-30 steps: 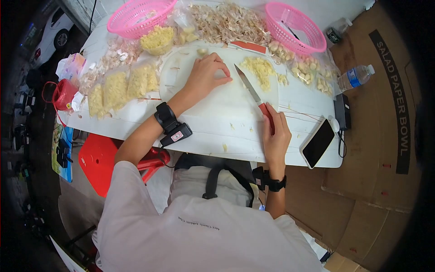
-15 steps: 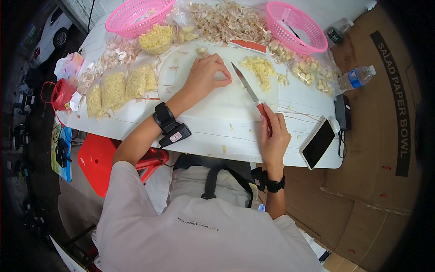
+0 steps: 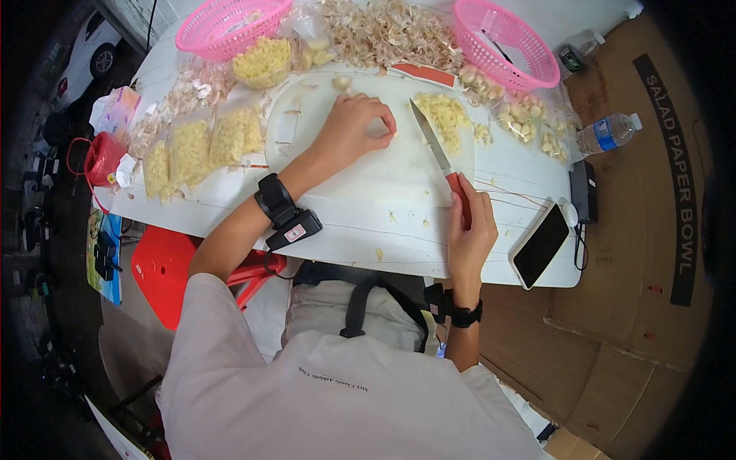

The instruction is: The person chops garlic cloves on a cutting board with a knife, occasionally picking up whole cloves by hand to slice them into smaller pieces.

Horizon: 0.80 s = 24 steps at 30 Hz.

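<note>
My left hand (image 3: pixel 356 130) is over the white cutting board (image 3: pixel 368 172), thumb and index fingertips pinched together; anything between them is too small to make out. A whole garlic clove (image 3: pixel 341 82) lies just beyond its knuckles. My right hand (image 3: pixel 471 228) is closed round the red handle of a knife (image 3: pixel 435 142), whose blade points away over the board. Just beyond the blade is a heap of chopped garlic (image 3: pixel 445 115). Bags of chopped garlic (image 3: pixel 190 149) lie on the table left of the board.
Two pink baskets (image 3: pixel 515 47) stand at the back with garlic peels (image 3: pixel 387 34) between them. A bowl of chopped garlic (image 3: pixel 263 63) is back left. At right are bagged cloves (image 3: pixel 521 119), a water bottle (image 3: pixel 609 133) and a phone (image 3: pixel 540 245). A red stool (image 3: pixel 165 268) stands below left.
The knife in my right hand has shifted slightly right, its blade now closer to the chopped heap. My left hand is still pinched and has moved very little.
</note>
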{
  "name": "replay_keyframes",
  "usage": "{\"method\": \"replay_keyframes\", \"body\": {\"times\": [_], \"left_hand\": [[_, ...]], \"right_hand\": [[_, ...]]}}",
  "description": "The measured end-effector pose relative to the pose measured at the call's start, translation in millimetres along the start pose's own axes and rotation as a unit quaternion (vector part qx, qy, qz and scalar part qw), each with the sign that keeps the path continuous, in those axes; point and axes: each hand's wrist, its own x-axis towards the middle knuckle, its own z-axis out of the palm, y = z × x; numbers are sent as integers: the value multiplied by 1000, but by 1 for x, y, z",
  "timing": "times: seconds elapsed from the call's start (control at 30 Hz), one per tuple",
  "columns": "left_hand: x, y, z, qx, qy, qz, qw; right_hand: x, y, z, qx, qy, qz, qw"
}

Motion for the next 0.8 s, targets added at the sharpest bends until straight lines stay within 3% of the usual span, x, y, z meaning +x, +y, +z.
{"method": "replay_keyframes", "body": {"times": [0.1, 0.17, 0.4, 0.47, 0.6, 0.8], "left_hand": [[2, 0, -1, -14, 5, -20, 1000], [1, -1, 2, -27, 42, 12, 999], [1, 0, 1, 5, 10, 14, 1000], [1, -7, 7, -85, -6, -1, 996], [1, -2, 6, -104, 4, -4, 995], [-1, 4, -2, 13, 23, 5, 1000]], "right_hand": [[0, 1, 1, 9, -1, 5, 1000], [1, 1, 1, 12, 2, -1, 1000], [0, 3, 1, 17, 0, 1, 1000], [0, 4, 2, 27, -3, -22, 999], [-2, 5, 3, 31, -39, -36, 998], [-2, 5, 3, 24, -49, -53, 997]]}}
